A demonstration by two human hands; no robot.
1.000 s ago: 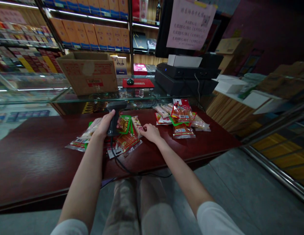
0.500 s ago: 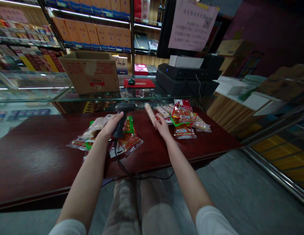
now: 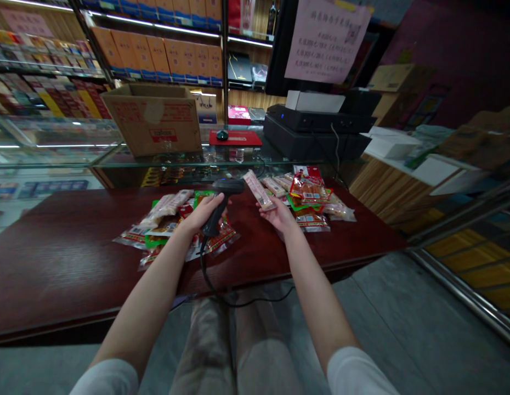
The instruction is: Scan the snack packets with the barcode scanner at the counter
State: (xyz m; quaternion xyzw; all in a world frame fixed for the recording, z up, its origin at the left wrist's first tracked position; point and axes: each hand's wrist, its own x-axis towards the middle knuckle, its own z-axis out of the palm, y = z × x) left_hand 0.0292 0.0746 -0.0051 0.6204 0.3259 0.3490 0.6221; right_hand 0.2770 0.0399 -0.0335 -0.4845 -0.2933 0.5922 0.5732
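Note:
My left hand (image 3: 205, 213) is wrapped round the grip of a black barcode scanner (image 3: 228, 187), whose head points right. In my right hand (image 3: 278, 215) is a long, pale snack packet (image 3: 258, 190), held by its near end and tilted with its far end up toward the left. The scanner head is close to the packet but apart from it. Under and beside my left hand lies a pile of packaged snacks (image 3: 168, 206). Another heap of snack packets (image 3: 308, 192), red, green and pale, lies just right of my right hand.
The scanner's cord (image 3: 247, 303) hangs over the front edge of the dark red table (image 3: 74, 263). Behind stand a cardboard box (image 3: 156, 123), a red mouse pad (image 3: 255, 140) with a mouse, and a black register (image 3: 304, 137). A metal railing (image 3: 464, 296) is at the right.
My left hand has moved right with the scanner, nearer the packet. My right hand has rolled palm-up, turning the packet's printed face into view.

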